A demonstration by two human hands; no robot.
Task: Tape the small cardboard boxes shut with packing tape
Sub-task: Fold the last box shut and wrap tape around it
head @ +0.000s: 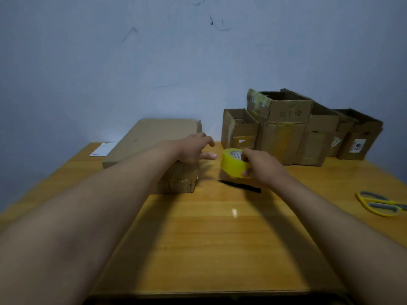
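A flat, closed cardboard box (152, 137) lies on the wooden table (220, 238) at the left. My left hand (193, 148) rests on the box's right edge, fingers spread, thumb pointing toward the tape. My right hand (262, 166) grips a roll of yellow packing tape (233, 164) just above the table, right of the box. Several small open cardboard boxes (286, 130) stand in a row against the wall at the back right.
A black pen (240, 186) lies on the table under the tape roll. Yellow-and-grey scissors (381, 203) rest near the right edge. A white paper (102, 149) sits behind the flat box at the back left. A blue-grey wall rises behind the table.
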